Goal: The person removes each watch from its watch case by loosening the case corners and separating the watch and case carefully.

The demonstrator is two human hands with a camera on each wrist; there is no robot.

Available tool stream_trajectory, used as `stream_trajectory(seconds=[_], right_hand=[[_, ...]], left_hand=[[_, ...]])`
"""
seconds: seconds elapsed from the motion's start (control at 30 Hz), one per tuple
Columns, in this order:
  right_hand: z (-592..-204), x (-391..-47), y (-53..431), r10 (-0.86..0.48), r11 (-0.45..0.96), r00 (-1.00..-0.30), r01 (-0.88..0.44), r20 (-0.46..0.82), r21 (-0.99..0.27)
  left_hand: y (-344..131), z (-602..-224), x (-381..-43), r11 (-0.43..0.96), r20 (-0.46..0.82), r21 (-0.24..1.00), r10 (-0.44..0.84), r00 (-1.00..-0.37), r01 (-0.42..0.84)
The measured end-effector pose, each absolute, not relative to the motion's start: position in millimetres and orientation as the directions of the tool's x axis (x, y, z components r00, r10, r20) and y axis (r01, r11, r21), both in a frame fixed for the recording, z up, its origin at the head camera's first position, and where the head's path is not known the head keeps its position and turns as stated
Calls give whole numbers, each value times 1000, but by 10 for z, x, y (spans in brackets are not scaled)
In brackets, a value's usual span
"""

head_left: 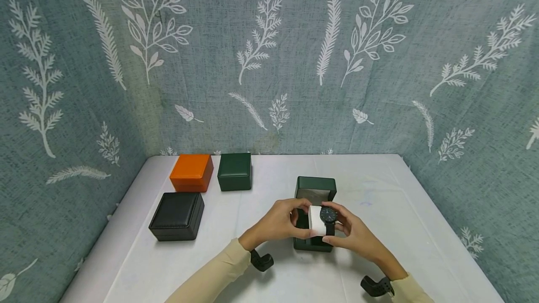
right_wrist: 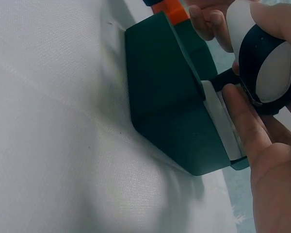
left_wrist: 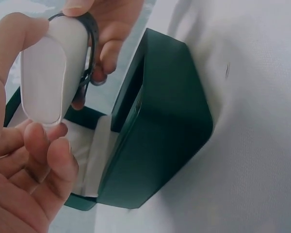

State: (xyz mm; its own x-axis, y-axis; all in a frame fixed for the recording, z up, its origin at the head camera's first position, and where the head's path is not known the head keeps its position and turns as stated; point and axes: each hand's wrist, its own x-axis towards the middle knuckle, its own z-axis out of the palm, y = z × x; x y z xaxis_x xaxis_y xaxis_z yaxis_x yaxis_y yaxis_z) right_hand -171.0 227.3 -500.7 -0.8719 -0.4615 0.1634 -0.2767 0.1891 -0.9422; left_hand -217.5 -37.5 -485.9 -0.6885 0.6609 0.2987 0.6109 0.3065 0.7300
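A black watch (head_left: 328, 215) with a dark round dial sits around the right end of a white watch cushion (head_left: 316, 221), held over an open green watch box (head_left: 313, 244). My left hand (head_left: 284, 219) pinches the cushion's left end between thumb and fingers, its flat white end (left_wrist: 42, 80) facing the left wrist view. On the other side my right hand (head_left: 351, 230) grips the watch, thumb and index finger at opposite edges of it. The black strap (right_wrist: 252, 53) loops the cushion in the right wrist view. Below lies the box's pale lining (left_wrist: 94, 155); the hands partly cover its inside.
At the left of the white-covered table (head_left: 379, 176) stand a shut orange box (head_left: 191, 172), a shut green box (head_left: 234, 172) and a shut black box (head_left: 177, 215). A patterned grey-green cloth (head_left: 269, 83) hangs behind and along both sides.
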Motion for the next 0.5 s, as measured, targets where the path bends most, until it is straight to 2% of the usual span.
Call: stream_trajectory(seconds=[0.5], right_hand=[[-5021, -1693, 2337, -442, 175, -882, -266, 165, -948]], left_hand=[[-396, -4848, -2157, 312, 290, 739, 652, -701, 596]])
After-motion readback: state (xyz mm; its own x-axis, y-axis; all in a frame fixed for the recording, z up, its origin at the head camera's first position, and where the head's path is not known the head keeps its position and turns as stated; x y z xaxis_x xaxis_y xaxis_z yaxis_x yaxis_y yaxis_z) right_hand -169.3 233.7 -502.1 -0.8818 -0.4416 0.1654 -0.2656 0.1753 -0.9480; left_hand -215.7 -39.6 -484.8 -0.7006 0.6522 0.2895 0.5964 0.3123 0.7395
